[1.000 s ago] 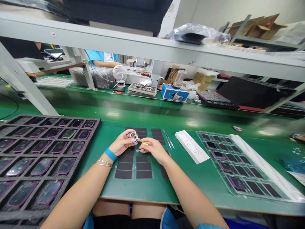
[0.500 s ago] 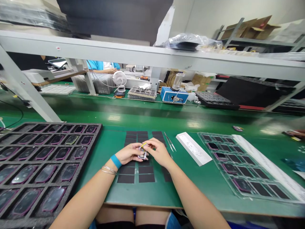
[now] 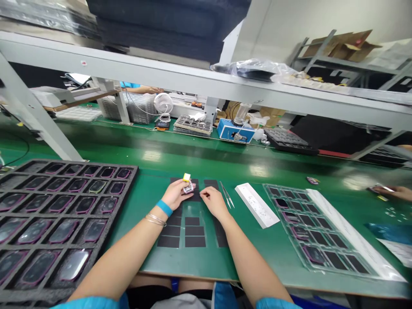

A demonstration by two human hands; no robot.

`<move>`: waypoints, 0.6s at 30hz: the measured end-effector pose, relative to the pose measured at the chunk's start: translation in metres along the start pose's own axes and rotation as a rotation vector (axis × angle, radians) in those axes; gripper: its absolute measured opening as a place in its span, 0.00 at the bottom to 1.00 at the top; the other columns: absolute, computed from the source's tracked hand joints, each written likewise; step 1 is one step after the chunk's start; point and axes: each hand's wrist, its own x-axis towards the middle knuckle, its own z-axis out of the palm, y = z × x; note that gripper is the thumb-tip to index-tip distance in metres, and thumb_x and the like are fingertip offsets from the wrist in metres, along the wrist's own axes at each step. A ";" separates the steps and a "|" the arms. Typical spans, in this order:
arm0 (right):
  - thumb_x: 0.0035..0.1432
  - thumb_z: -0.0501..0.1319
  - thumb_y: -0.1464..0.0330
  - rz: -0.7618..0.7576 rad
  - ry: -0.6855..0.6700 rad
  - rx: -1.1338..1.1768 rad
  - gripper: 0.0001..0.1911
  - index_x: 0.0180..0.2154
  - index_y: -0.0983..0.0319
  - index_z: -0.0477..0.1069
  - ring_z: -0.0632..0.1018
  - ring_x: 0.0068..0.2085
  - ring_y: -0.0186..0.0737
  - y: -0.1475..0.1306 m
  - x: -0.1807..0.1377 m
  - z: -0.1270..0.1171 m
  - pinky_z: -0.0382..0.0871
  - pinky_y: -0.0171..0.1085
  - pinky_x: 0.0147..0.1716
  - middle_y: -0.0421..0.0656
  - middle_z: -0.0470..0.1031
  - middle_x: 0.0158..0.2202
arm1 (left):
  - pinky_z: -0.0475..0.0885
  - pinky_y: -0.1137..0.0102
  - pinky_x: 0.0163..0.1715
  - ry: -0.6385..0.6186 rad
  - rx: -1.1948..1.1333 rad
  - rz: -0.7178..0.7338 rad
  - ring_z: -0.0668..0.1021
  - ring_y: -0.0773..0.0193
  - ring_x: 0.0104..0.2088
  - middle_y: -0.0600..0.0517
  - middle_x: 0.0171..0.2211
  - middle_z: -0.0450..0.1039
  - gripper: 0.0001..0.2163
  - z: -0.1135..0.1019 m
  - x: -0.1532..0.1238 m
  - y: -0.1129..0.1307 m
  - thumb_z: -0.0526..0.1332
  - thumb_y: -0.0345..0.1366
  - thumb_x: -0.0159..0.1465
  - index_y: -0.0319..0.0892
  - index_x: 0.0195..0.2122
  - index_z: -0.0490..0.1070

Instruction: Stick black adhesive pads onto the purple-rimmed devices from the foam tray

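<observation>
In my left hand is a small watch-like device with a pale frame and a yellow-and-white tab standing up from it. My fingers and thumb grip its near side. To its right, apart from the device, is my right hand, with thumb and fingertips pinched together; whatever they hold, if anything, is too small to make out. Beneath both hands lie clear sheets with black rectangular pieces. Metal tweezers rest just right of my right hand, beside a shallow white box holding tiny parts.
A black foam tray of purple-rimmed watch-like units fills the left. On the right lies a clear plastic tray with black pieces and several units. A co-worker's hand is at the far right. A shelf beam crosses above the bench.
My hands have drawn apart. The left one has carried the device up and away from the right fingers, and its tab now stands upright. The view has shifted slightly.
</observation>
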 end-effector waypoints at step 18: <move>0.50 0.63 0.77 0.066 -0.037 -0.170 0.06 0.30 0.62 0.76 0.75 0.38 0.40 0.004 0.001 0.012 0.68 0.41 0.44 0.45 0.72 0.37 | 0.72 0.61 0.42 0.005 -0.154 -0.017 0.78 0.59 0.40 0.45 0.35 0.78 0.08 -0.002 0.015 -0.025 0.62 0.28 0.54 0.39 0.37 0.72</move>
